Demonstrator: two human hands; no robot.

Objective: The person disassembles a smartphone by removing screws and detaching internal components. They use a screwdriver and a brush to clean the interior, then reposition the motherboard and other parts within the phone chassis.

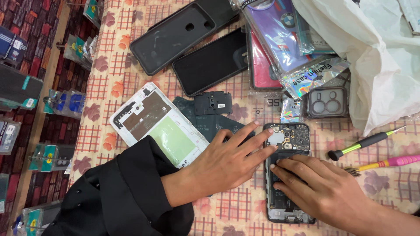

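Head view of two hands at an opened phone [286,175], which lies back-up on a flower-patterned cloth [131,57] at centre right, its circuit board exposed at the far end.

Left hand [227,159]: fingers spread flat and extended to the right, gripping nothing; the fingertips [272,131] rest on the phone's left edge beside the circuit board. A black sleeve [127,192] covers the forearm.

Right hand [323,188]: palm down over the near half of the phone, fingers slightly apart and curved, fingertips [273,166] pressing on the dark middle section; nothing is clamped in it.

Just left of the phone, partly under the left hand, lie a dark inner plate [197,113] and a white back cover [153,120] with a green patch. A small black bracket [213,103] sits just beyond them. Farther off lie two black phone cases [192,39]. At far right are packaged cases [284,39], a grey camera-ring case [326,102] and a white plastic bag [376,57]. Right of the phone, well apart from both hands, lie a green-and-black screwdriver [365,142] and a pink-and-yellow tool [385,164].
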